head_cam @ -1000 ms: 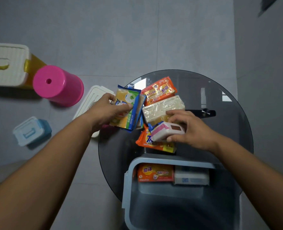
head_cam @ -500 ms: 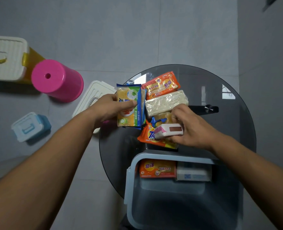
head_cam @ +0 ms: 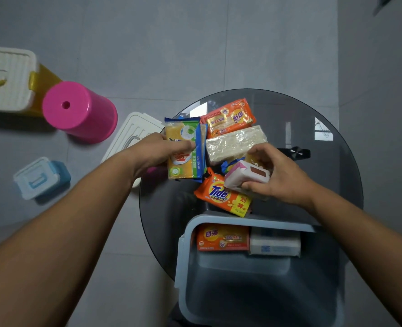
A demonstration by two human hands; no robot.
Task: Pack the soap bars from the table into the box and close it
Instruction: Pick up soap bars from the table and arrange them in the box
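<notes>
My left hand (head_cam: 158,151) grips a yellow, green and blue soap pack (head_cam: 185,149) at the left of the pile on the round glass table (head_cam: 325,128). A pink and white soap bar (head_cam: 244,177) is held in my right hand (head_cam: 277,175), just above an orange Tide bar (head_cam: 223,195). An orange pack (head_cam: 229,116) and a clear-wrapped pale bar (head_cam: 235,142) lie further back. The open grey-blue box (head_cam: 183,263) stands at the table's near edge, holding an orange bar (head_cam: 222,237) and a white bar (head_cam: 275,243) along its far wall.
A white box lid (head_cam: 131,133) lies on the floor left of the table. Further left are a pink stool (head_cam: 77,112), a white and yellow bin (head_cam: 9,79) and a small blue lidded box (head_cam: 40,178). A dark object (head_cam: 297,152) shows through the glass.
My right hand has lifted and tilted the pink and white bar over the Tide bar. My left hand has drawn the yellow-green pack slightly toward me and turned it more upright in view.
</notes>
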